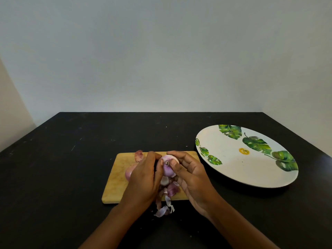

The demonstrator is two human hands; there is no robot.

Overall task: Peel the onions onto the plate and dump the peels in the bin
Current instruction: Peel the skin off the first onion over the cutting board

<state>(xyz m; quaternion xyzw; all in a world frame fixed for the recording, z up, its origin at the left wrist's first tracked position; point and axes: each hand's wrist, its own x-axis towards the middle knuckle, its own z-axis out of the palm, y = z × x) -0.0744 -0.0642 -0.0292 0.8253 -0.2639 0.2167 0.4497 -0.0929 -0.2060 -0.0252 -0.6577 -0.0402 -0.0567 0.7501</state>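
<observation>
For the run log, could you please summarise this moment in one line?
left hand, right hand: hold onion over cutting board | peels: board, table | plate: no onions

Gripping a pale purple onion (pixel 168 168) in left hand (pixel 143 177) and right hand (pixel 190 177) over wooden cutting board (pixel 116 177); loose peels (pixel 164 208) beneath, leaf-patterned plate (pixel 242 171) beside, on black table (pixel 71 159)

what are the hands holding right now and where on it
Both hands hold the round, partly peeled purple-white onion: the left hand grips its left side, the right hand its right side, thumb by the root end.
</observation>
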